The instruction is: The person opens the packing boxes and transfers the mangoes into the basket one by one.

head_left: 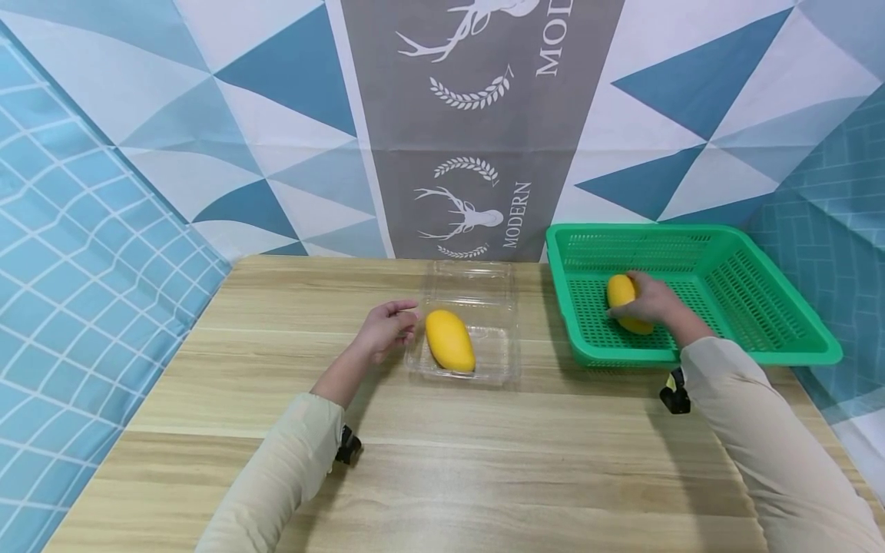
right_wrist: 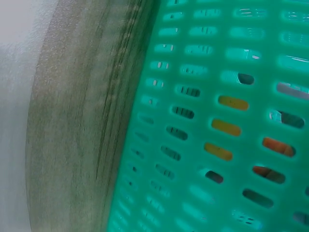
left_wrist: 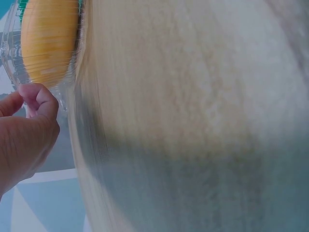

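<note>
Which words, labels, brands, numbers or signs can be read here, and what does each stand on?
"MODERN": on the grey panel, sideways beside the lower deer print.
"MOD": same panel, higher up, cut off by the picture's top edge.
Tiny marks beside the wreaths: too small to read.
No readable text on the yellow fruits, clear container or green basket.

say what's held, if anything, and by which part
The right hand grips the yellow fruit in the green basket across its middle. The left hand is by the clear container; any hold unclear.
</note>
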